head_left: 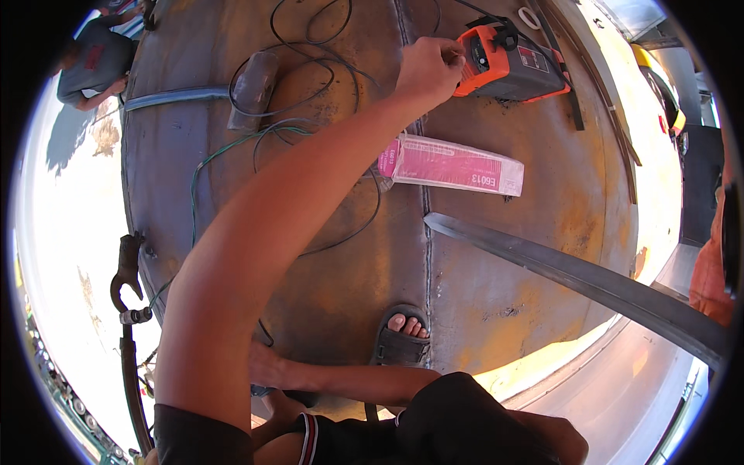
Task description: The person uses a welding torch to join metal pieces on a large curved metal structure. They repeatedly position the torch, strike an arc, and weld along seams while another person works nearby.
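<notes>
My left arm stretches up across the view, and my left hand (428,71) is at the front panel of an orange and black portable welding machine (527,74). Its fingers are curled in against the panel; what they pinch, perhaps a knob, is hidden. Low in the view, my right hand (265,366) is partly covered by my left arm, so its fingers do not show. Just below the machine a pink and white long box (457,164) lies on the rusty steel plate (341,256). My sandalled foot (404,335) rests near the plate's weld seam.
A long metal bar (573,275) crosses from the right toward the seam. Black cables (333,62) and a green cable (203,167) loop over the plate near a clear plastic-wrapped bundle (254,89). A dark metal hook (126,271) stands at left. Another person (97,62) is at upper left.
</notes>
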Action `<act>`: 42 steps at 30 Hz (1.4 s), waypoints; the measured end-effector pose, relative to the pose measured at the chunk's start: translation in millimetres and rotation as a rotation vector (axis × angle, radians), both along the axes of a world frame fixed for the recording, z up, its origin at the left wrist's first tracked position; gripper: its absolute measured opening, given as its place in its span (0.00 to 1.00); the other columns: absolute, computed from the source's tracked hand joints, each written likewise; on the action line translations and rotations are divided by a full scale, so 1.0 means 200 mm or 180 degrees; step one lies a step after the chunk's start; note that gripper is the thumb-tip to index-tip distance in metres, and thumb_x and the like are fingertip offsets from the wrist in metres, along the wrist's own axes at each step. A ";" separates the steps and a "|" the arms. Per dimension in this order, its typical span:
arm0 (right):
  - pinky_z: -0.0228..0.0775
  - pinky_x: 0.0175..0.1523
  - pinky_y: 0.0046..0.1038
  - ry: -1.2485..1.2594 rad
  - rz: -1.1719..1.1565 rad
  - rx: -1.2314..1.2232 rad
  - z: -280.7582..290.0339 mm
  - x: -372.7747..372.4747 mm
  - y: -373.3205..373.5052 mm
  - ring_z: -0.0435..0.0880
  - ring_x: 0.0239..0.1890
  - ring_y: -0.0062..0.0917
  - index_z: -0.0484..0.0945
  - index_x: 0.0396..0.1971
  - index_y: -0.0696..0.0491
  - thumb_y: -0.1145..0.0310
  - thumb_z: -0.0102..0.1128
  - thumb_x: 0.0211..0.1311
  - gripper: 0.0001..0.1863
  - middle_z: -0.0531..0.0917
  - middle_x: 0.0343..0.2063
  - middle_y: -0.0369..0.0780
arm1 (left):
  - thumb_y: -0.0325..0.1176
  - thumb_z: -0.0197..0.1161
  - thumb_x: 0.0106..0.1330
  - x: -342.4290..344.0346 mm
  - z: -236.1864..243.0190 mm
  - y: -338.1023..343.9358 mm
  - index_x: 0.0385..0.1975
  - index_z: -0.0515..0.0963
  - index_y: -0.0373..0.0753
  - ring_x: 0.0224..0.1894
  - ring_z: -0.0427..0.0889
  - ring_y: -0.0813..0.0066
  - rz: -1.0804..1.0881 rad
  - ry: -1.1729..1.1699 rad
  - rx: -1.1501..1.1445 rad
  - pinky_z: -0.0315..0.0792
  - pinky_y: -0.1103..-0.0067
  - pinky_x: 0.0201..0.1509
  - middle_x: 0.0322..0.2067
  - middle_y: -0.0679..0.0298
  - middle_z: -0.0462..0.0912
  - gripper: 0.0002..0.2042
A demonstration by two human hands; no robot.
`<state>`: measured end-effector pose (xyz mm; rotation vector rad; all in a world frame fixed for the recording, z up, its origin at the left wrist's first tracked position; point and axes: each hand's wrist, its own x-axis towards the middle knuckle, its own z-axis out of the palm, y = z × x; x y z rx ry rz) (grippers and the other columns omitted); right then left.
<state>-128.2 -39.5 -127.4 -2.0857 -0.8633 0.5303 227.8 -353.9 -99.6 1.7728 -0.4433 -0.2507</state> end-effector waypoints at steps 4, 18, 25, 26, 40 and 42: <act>0.82 0.51 0.33 0.0125 0.0002 0.0302 0.03 -0.08 -0.11 0.88 0.50 0.36 0.76 0.65 0.61 0.62 0.67 0.63 0.32 0.83 0.52 0.49 | 0.25 0.69 0.64 0.06 -0.21 -0.35 0.49 0.89 0.36 0.37 0.92 0.59 0.0381 0.0489 -0.0617 0.84 0.69 0.50 0.36 0.51 0.92 0.14; 0.81 0.49 0.31 0.0243 -0.0004 0.0530 0.06 -0.09 -0.17 0.86 0.48 0.33 0.75 0.65 0.61 0.63 0.62 0.66 0.29 0.82 0.50 0.47 | 0.24 0.71 0.63 0.00 -0.33 -0.48 0.42 0.91 0.35 0.31 0.90 0.66 0.0762 0.0148 -0.1068 0.84 0.72 0.43 0.34 0.52 0.92 0.09; 0.80 0.48 0.31 0.0267 -0.0131 0.0495 0.01 -0.09 -0.10 0.85 0.48 0.32 0.75 0.65 0.61 0.64 0.60 0.68 0.28 0.82 0.49 0.45 | 0.22 0.69 0.63 0.00 -0.35 -0.50 0.40 0.91 0.34 0.34 0.91 0.59 0.0845 0.0301 -0.1048 0.85 0.70 0.45 0.34 0.50 0.92 0.08; 0.80 0.48 0.31 0.0269 -0.0159 0.0487 0.00 -0.09 -0.09 0.85 0.48 0.31 0.75 0.65 0.61 0.64 0.60 0.68 0.28 0.82 0.49 0.45 | 0.22 0.69 0.63 0.00 -0.34 -0.50 0.41 0.91 0.34 0.35 0.92 0.58 0.0878 0.0254 -0.1077 0.85 0.69 0.46 0.34 0.50 0.92 0.09; 0.84 0.39 0.28 -0.0079 -0.0221 0.0219 0.01 0.19 -0.03 0.88 0.38 0.30 0.75 0.67 0.61 0.69 0.60 0.65 0.30 0.83 0.41 0.44 | 0.32 0.69 0.65 -0.19 0.16 0.91 0.49 0.87 0.33 0.43 0.91 0.54 -0.1475 0.0219 0.0811 0.84 0.66 0.50 0.39 0.49 0.91 0.15; 0.85 0.38 0.28 -0.0197 -0.0223 0.0141 0.03 0.22 -0.04 0.89 0.37 0.30 0.75 0.68 0.58 0.70 0.61 0.63 0.31 0.83 0.39 0.42 | 0.33 0.68 0.68 -0.28 0.38 1.38 0.48 0.88 0.35 0.41 0.91 0.53 -0.1647 -0.0162 0.1170 0.84 0.64 0.47 0.40 0.50 0.91 0.13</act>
